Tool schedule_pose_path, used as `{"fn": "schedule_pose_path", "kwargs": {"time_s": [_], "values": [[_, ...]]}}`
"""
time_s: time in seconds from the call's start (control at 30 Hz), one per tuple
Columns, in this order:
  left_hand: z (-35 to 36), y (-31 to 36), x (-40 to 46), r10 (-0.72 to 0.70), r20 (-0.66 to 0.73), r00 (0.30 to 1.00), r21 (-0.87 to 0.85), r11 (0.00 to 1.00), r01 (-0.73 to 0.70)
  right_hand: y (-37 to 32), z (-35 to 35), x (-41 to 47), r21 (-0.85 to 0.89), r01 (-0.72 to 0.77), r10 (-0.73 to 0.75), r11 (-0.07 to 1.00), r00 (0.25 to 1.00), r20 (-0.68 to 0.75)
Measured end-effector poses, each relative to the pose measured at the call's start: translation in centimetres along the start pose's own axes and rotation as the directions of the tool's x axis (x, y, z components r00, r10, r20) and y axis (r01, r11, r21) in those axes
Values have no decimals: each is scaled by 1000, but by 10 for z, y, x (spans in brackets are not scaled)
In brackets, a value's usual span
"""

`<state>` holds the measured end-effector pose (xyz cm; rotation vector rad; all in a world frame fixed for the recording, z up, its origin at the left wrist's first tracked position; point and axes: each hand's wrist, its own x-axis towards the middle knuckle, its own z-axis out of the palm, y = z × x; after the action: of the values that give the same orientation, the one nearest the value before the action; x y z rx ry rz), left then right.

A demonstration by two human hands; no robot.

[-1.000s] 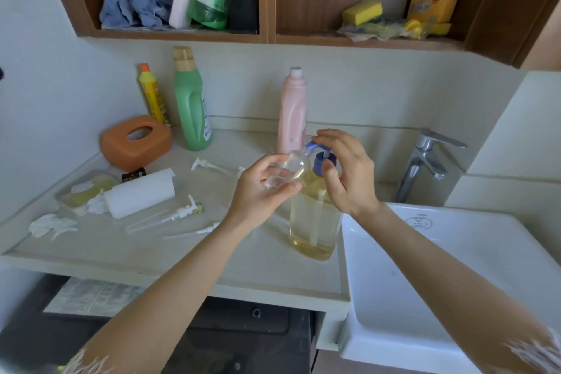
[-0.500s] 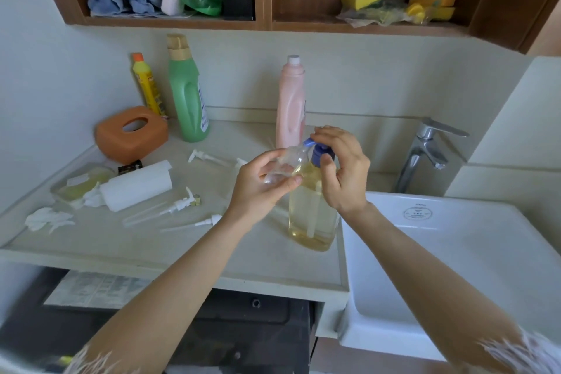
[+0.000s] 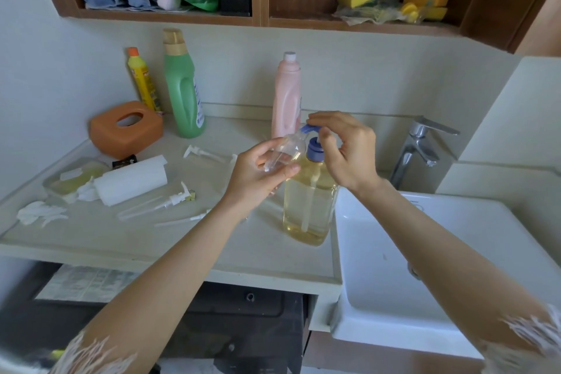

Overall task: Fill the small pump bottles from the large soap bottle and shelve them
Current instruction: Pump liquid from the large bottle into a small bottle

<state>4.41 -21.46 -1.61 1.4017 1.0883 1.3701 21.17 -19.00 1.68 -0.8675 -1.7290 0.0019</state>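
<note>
Nearest me, the left hand (image 3: pixel 262 174) grasps a small clear bottle (image 3: pixel 285 153), empty-looking and tilted, its mouth up at the blue pump spout (image 3: pixel 309 129). The right hand (image 3: pixel 346 150) curls over that pump head, fingers on top. Below stands the large soap bottle (image 3: pixel 308 206) on the counter (image 3: pixel 212 255), half full of pale yellow liquid. Behind rises a pink bottle (image 3: pixel 287 94).

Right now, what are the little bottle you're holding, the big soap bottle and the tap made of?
The little bottle looks like clear, glossy plastic: you can see fingers through it. The big soap bottle also seems clear plastic, showing yellow soap and its tube inside, with a blue plastic pump. The tap looks like shiny chromed metal, going by its mirror-like reflections.
</note>
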Motion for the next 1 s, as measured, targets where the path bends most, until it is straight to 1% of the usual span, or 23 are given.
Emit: {"fn": "schedule_pose_path", "kwargs": {"time_s": [0.13,0.27,0.47,0.67,0.83,0.9,1.0], "values": [[0,-5,1,-5,19,1000,-34,999,5,7,9,-9,42,8,-6,999,998,-62],[0,-12,5,-50,-6,999,-30,998,50,12,20,-18,77,0,7,997,996,-87],[-4,-20,3,-38,31,999,-50,998,39,13,25,-29,43,37,-34,998,996,-81],[-5,-14,1,-59,42,997,-2,998,59,1,10,-18,-19,21,-21,1000,1000,-9],[-3,-7,3,-35,31,999,33,999,34,-1,-2,-2,-17,32,-31,999,999,30],[-4,-7,1,-13,17,1000,40,999,13,2,0,-3,-12,40,-40,999,999,11],[-4,-8,1,32,-12,999,71,997,-31,8,10,-10,20,37,-36,999,998,-57]]}}
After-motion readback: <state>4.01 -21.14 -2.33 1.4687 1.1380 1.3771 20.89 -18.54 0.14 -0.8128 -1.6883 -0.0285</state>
